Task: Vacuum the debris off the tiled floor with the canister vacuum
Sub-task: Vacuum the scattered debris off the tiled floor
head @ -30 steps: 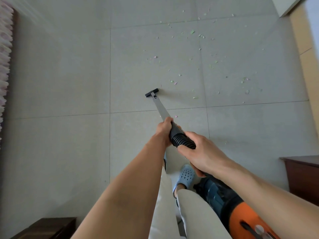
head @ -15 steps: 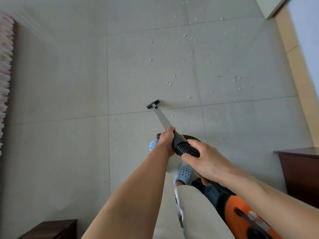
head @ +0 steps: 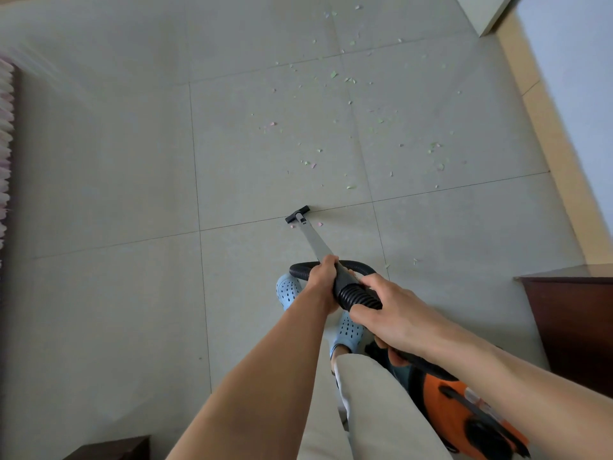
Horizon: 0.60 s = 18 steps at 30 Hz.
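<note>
Nozzle (head: 297, 214) has come back toward the person over the last second: it was out in the middle of the tile, close under the nearest flecks, and now it sits right on the grout line at that tile's near edge. The tube (head: 315, 240) looks shorter in view and the hose (head: 358, 295) now loops behind the hands, which fits a pull stroke. For the task this means little is done: the debris (head: 333, 74) lies almost wholly ahead of the nozzle, scattered across 2 tiles and beyond, well apart from it. Only 2 pinkish bits lie close by, 1 on each side of the nozzle; whether the head passed over them I cannot tell at this size. A forward push into the scatter looks like the sensible next stroke.

Left hand (head: 323, 277) is closed around the tube where it meets the black cuff, fingers wrapped fully round it. Right hand (head: 384, 313) clasps the ribbed hose just behind, thumb and fingers curled over the top, touching the hose end. Canister (head: 464, 413), orange and black, rests on the floor (head: 116, 194) at the person's right, beside the right leg, partly hidden under the right forearm.
</note>
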{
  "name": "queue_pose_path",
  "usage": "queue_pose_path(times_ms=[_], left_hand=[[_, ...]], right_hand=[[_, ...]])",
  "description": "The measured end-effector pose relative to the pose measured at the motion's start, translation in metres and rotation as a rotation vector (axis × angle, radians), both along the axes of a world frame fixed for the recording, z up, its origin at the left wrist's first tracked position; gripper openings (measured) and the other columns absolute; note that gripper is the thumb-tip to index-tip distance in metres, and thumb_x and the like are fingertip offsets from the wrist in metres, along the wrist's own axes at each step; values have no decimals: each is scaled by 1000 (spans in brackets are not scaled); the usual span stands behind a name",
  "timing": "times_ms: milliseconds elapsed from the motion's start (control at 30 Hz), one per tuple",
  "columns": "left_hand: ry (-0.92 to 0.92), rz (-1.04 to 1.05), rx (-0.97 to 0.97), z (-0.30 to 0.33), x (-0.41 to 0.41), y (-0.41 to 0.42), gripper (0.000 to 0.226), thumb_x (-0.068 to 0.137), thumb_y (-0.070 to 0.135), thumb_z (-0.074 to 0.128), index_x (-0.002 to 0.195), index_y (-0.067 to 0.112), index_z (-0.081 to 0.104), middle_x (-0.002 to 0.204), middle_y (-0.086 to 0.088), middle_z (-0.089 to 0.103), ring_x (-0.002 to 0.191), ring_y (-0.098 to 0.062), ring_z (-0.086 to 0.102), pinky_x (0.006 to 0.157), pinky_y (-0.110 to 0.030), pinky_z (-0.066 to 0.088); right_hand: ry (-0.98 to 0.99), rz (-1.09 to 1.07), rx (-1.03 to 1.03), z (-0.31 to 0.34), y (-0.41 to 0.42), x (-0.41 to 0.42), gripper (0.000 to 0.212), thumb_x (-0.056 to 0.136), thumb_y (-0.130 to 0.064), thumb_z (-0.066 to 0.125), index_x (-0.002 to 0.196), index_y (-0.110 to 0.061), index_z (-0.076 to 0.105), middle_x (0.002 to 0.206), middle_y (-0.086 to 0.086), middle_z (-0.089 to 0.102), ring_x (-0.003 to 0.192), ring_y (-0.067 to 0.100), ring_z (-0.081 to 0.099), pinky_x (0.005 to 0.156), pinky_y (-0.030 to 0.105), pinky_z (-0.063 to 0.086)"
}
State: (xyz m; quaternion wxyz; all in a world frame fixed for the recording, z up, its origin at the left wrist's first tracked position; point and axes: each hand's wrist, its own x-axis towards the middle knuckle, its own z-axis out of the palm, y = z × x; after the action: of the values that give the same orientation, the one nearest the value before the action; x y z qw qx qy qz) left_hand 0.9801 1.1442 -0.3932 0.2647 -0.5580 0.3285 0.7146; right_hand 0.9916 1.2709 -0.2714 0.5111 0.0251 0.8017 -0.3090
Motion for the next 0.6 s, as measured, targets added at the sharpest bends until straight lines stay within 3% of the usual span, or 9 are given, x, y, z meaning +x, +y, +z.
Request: queue_pose_path(times_ms=[100,233,600], left_hand=[[-17,-26,-2,1,3,11,23,91,19,52,106,2,48,70,-12,58,56,-23,57,53,-32,52],[-20,-94,-17,-1,7,27,32,91,24,53,113,2,51,86,-14,59,62,-25,60,57,-33,54],[-30,-142,3,14,20,56,24,95,19,51,113,3,52,75,-12,57,56,-22,57,42,-27,53]], right_hand=[[4,20,9,6,10,2,46,92,-35,53,137,-33,43,70,6,64,41,21,56,48,34,53],[19,30,21,10,26,7,34,92,-36,52,125,-29,48,74,8,67,43,21,59,48,33,51],[4,-2,47,15,52,26,32,87,-39,54,118,-31,50,85,13,74,49,20,62,45,31,47]])
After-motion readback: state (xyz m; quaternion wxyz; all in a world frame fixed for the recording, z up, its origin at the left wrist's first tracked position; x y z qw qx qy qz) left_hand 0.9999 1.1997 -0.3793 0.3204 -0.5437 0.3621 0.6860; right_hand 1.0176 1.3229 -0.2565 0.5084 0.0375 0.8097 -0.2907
